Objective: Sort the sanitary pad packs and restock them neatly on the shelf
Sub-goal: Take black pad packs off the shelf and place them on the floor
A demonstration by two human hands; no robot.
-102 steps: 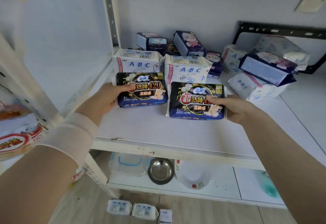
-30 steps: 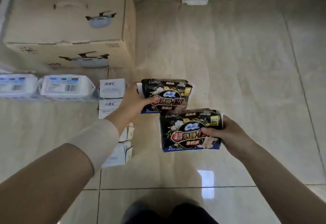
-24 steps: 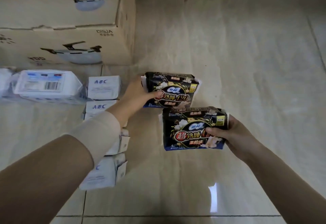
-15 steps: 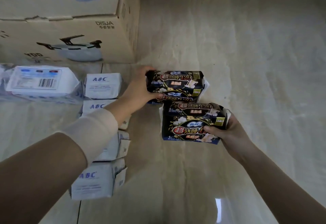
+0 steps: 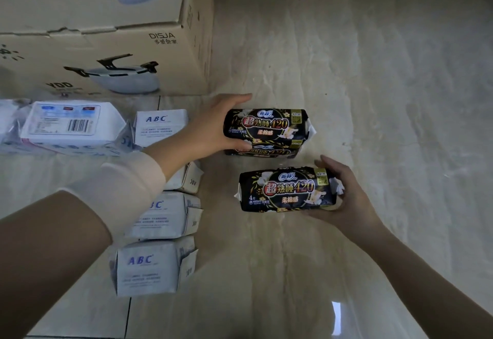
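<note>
The left hand curled round one end of a black plastic pad pack with gold flowers. The right hand gripped a matching black pack just nearer, both low at the glossy beige tiled floor — contact unclear. Leftward stood white ABC packs, a brown cardboard box beyond.

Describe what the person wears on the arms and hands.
The left hand is bare, with no glove or ring showing; a pale cream, close-fitting fabric cuff covers its wrist and lower forearm only. The right hand is likewise bare, and the right forearm has no sleeve, watch or band.
</note>
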